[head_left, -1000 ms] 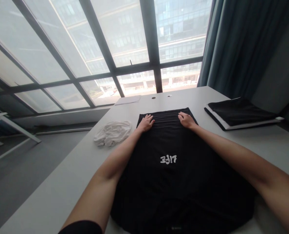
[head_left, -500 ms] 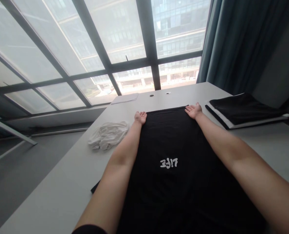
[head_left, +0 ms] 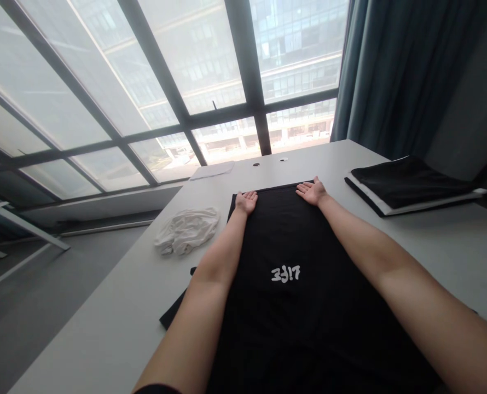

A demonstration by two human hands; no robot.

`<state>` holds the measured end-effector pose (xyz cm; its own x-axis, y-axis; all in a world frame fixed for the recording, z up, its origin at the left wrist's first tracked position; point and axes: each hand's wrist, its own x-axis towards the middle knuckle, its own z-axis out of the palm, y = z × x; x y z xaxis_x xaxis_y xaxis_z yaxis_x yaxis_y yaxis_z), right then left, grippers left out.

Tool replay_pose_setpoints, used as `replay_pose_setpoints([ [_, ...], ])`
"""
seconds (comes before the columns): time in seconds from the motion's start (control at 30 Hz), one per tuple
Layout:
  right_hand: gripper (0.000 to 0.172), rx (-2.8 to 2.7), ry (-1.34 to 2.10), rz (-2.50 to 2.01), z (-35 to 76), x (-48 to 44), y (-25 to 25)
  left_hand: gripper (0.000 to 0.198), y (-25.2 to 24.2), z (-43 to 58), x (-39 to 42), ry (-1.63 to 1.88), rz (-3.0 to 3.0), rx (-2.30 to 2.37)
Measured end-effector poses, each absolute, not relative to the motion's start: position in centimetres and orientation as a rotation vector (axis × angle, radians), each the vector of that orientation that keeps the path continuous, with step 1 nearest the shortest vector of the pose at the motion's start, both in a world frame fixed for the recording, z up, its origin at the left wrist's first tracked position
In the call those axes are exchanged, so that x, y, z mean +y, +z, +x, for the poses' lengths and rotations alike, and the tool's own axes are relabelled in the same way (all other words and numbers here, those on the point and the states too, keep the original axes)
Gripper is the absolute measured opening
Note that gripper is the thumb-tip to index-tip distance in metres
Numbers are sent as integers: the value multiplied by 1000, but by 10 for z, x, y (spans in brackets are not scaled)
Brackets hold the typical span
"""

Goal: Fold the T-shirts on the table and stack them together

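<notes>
A black T-shirt [head_left: 284, 235] lies spread on the table, its straight hem at the far end. White lettering on it appears upside down from here. Near the hem's left corner, my left hand [head_left: 247, 202] rests palm up on the cloth, fingers stretched out. My right hand [head_left: 311, 191] lies likewise at the hem's right side, palm up with fingers extended towards the left. Neither hand grips the fabric. Part of a black sleeve [head_left: 173, 312] sticks out beyond my left forearm. My forearms cover the shirt's side edges.
A crumpled white cloth [head_left: 188, 230] sits left of the shirt on the white table [head_left: 104, 328]. Folded black and white garments [head_left: 411, 183] are stacked at the right. Paper [head_left: 213, 171] lies at the far edge, before the windows. A blue curtain [head_left: 383, 76] hangs at the right.
Both hands have moved inward from the hem's corners onto the cloth, closer together. The shirt's far left corner now shows beyond my left hand. The camera view has shifted slightly.
</notes>
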<state>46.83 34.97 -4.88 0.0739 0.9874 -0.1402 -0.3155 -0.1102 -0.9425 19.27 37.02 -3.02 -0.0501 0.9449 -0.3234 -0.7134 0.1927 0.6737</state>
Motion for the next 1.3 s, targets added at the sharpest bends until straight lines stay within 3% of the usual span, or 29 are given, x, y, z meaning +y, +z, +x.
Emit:
replay_pose_setpoints([
  [0.2,72,-865,1179,-1190,505,355,-45,56,-8,129,378,1571,312,863],
  [0.5,66,-513,1671,-758,398,324,-46,56,-40,216,359,1405,328,760],
  [0.8,63,-552,1183,-1079,487,305,-19,52,7,139,331,1556,353,768],
  [0.93,56,-769,1433,-911,427,259,-24,49,-8,190,283,1380,522,625],
  [1.07,47,-837,1654,-879,404,212,-47,46,-41,210,234,1096,579,800],
  [1.3,34,-790,1098,-1256,483,194,-33,44,-13,109,208,1279,640,1112],
])
